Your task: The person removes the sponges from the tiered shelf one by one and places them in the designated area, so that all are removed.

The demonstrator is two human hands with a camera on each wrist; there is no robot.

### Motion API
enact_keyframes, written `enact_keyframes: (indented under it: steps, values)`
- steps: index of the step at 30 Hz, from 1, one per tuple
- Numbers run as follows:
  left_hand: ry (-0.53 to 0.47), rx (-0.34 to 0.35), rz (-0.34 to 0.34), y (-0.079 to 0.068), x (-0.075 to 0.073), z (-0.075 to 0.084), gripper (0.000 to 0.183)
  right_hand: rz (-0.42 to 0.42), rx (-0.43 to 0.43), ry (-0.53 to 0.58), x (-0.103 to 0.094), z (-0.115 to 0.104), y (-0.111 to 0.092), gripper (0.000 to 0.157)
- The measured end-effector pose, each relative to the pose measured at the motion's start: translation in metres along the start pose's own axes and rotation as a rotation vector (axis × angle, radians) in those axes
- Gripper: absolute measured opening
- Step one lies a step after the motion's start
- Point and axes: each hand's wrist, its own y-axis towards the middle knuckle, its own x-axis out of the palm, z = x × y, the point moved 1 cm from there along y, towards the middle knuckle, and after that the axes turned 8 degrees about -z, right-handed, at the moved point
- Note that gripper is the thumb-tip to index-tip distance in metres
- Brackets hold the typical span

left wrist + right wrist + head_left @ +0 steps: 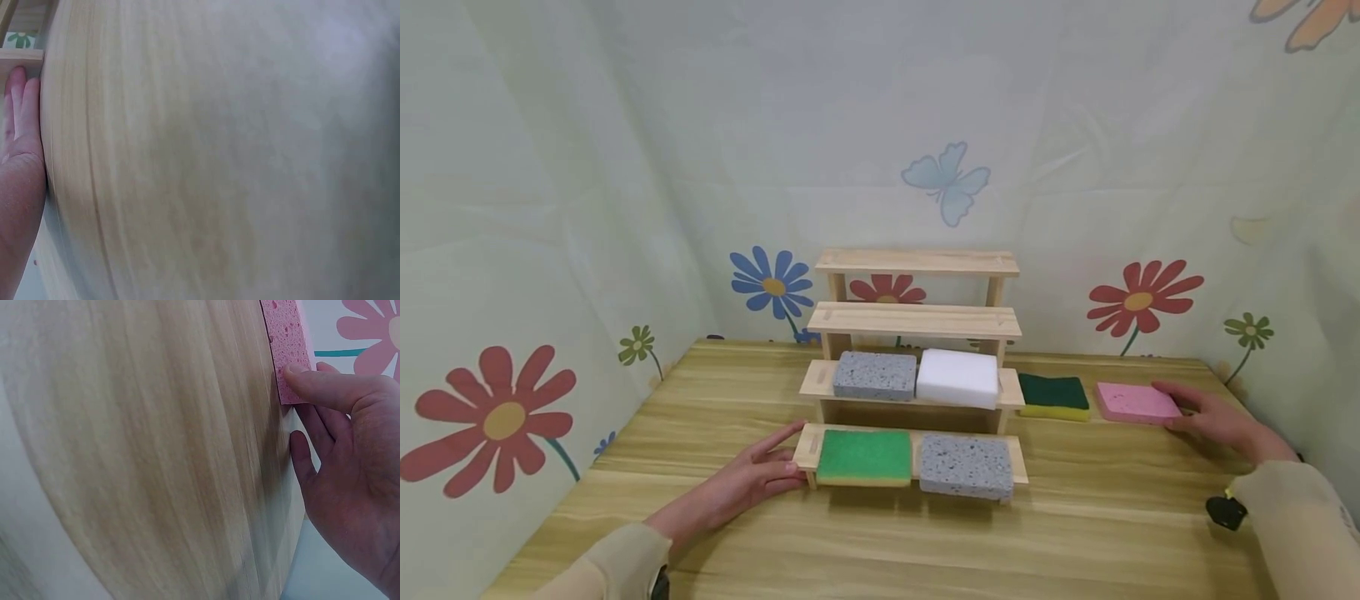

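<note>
one pink sponge lies on the table, its right end pinched between thumb and fingers of the right hand; the left hand, fingers nearly straight, touches the stepped rack.

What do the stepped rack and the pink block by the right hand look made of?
The stepped rack: unpainted-looking wood, matte, judging by its pale grain.
The pink block: probably cellulose sponge, matte, given the irregular pores visible in the right wrist view.

the head view faces forward and down over the table, which both wrist views share up close.
</note>
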Motion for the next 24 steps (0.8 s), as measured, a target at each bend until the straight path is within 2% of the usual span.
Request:
enact_keyframes:
  steps: [17,24]
  values:
    - [-0.003,0.006,-0.011,0.0000,-0.0003,0.0002,0.078,-0.006,0.011,0.023,-0.0003,0.0012,-0.0004,0.079]
    - [0.000,0.001,-0.012,-0.0009,-0.0005,0.0000,0.077,0.001,0.002,0.007,0.0007,0.0000,-0.0006,0.088]
